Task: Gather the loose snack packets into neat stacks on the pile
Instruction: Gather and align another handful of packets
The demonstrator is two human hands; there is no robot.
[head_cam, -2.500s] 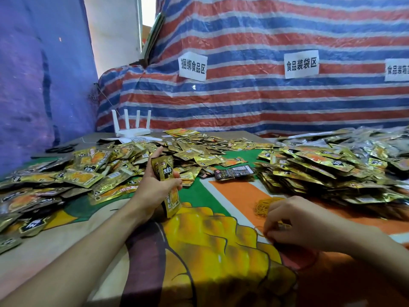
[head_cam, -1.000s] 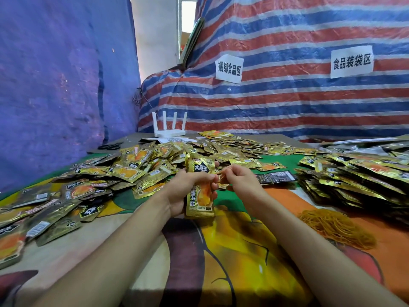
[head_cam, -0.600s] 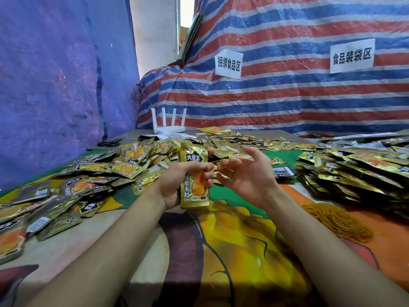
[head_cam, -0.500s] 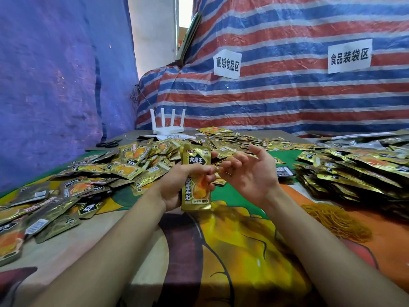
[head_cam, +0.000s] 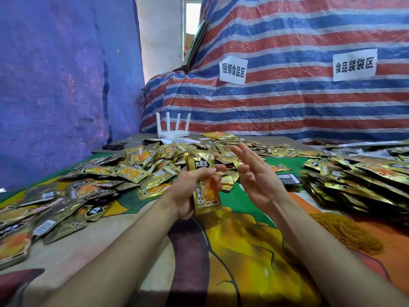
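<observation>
My left hand (head_cam: 194, 191) grips an upright bundle of gold snack packets (head_cam: 202, 165) above the table's middle. Just to its right, my right hand (head_cam: 254, 178) is raised with its palm turned toward the bundle and its fingers spread; I cannot make out anything between them. Loose gold packets (head_cam: 124, 171) lie scattered across the left and far side of the table. A thick pile of stacked packets (head_cam: 358, 173) fills the right side.
A heap of yellow rubber bands (head_cam: 345, 231) lies on the cloth at the right. A white router (head_cam: 173, 131) and black scissors (head_cam: 115, 146) sit at the far left. Blue and striped tarpaulins wall in the back. A single dark packet (head_cam: 287, 179) lies by the pile.
My right hand left the rubber-band heap, came to the bundle's top beside my left hand, then opened and drew slightly away. My left hand kept holding the bundle upright.
</observation>
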